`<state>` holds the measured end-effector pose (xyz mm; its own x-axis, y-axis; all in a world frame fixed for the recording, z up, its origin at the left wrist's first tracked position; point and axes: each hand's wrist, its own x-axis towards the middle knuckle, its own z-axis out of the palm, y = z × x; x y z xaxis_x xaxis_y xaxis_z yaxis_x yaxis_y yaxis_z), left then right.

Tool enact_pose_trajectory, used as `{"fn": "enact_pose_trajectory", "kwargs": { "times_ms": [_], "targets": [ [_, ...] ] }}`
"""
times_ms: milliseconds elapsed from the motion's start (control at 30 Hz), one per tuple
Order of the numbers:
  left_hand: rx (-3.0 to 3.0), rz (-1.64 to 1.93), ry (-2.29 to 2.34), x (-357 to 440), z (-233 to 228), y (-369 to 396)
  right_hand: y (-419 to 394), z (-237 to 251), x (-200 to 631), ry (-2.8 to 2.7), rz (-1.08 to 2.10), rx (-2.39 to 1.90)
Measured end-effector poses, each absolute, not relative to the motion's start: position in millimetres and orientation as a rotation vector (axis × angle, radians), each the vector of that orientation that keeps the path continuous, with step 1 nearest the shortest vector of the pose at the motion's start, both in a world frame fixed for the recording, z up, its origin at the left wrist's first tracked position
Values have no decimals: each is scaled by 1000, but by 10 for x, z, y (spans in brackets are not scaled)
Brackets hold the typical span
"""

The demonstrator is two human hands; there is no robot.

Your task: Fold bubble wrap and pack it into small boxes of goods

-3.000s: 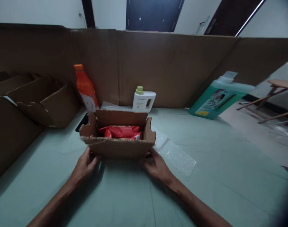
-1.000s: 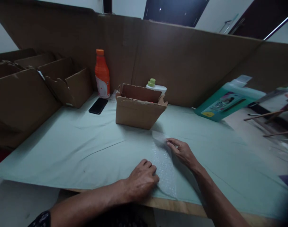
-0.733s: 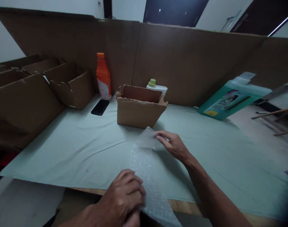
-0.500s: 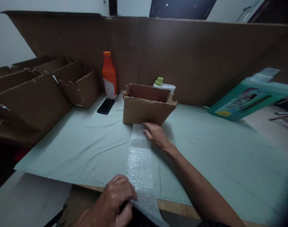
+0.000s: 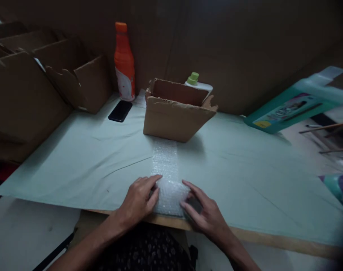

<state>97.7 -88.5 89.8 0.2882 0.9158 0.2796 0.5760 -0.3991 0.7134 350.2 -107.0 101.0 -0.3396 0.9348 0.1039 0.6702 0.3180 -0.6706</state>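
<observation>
Both hands lie flat, fingers spread, on the near end of a strip of bubble wrap (image 5: 166, 177): the left hand (image 5: 139, 197) on its left edge, the right hand (image 5: 204, 210) on its right corner, neither closed around anything. That strip runs straight away from the person along the pale green table cover (image 5: 245, 177), its far end just reaching the front of an open cardboard box (image 5: 175, 118).

At far left, empty cardboard boxes (image 5: 61, 75) stand in a row, the nearest ones cut off by the frame and dim. A black phone (image 5: 120, 111) lies flat beside them, with an orange bottle (image 5: 124, 62) upright behind it. What sits inside the open box cannot be seen from this angle. A white bottle with a green cap (image 5: 196, 81) shows only its top behind the box. At right a teal jug (image 5: 295, 103) leans tilted, its label blurred.
</observation>
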Motion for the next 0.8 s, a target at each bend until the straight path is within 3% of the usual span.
{"fn": "enact_pose_trajectory", "kwargs": {
  "times_ms": [200,433,633,700,800],
  "targets": [
    [2323,785,1550,1030,704,-783,-958,820,3374,-2124,127,-1360],
    [2241,852,1532,954,746,-824,-1180,968,3242,-2484,234,-1022],
    [2200,869,1169,794,911,-1176,-1099,876,3103,-2293,380,-1055],
    [2183,847,1169,810,897,-1240,-1076,892,3122,-2226,462,-1094],
    [2179,846,1326,882,819,-1187,-1066,937,3181,-2138,325,-1146]
  ]
}}
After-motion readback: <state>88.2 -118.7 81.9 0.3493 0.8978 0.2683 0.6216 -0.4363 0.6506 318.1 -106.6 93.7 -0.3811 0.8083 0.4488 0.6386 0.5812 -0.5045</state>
